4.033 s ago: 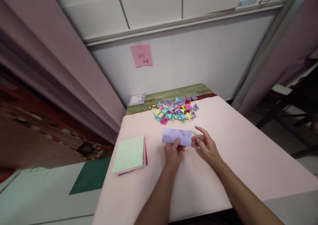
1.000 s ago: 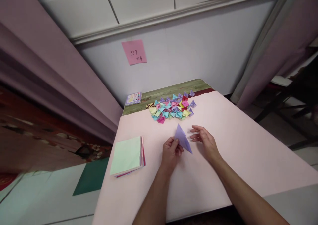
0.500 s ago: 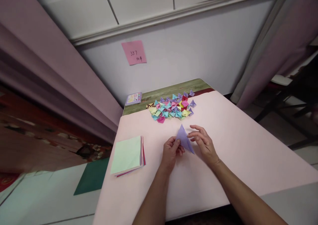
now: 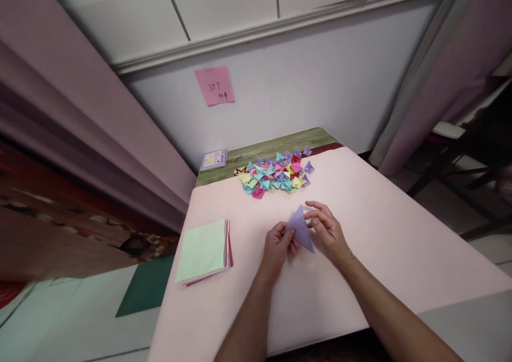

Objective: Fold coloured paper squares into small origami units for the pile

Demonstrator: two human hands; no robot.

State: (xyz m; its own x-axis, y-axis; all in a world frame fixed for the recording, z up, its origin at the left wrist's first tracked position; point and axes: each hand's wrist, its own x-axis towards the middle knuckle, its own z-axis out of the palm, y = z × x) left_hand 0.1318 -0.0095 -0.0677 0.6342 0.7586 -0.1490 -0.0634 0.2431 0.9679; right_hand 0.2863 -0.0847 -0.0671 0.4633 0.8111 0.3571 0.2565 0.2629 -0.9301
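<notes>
A purple sheet of origami paper (image 4: 301, 230), folded into a triangle, is raised a little over the pink tabletop. My left hand (image 4: 279, 243) pinches it at its left corner between thumb and fingers. On the other side, my right hand (image 4: 327, 231) has its fingers apart, with the fingertips close to the triangle's long edge; whether they touch it I cannot tell. Beyond both hands lies a pile of small folded paper pieces (image 4: 276, 173) in purple, blue, yellow, pink, red and green.
A stack of square paper (image 4: 202, 250), pale green on top, lies to the left on the pink-covered table (image 4: 320, 308). At the back left corner sits a small printed pack (image 4: 214, 159). A pink note (image 4: 215, 86) is stuck on the wall behind.
The purple triangle and my left hand have shifted slightly right, closer to my right hand. The triangle has turned a little. My right hand has hardly moved.
</notes>
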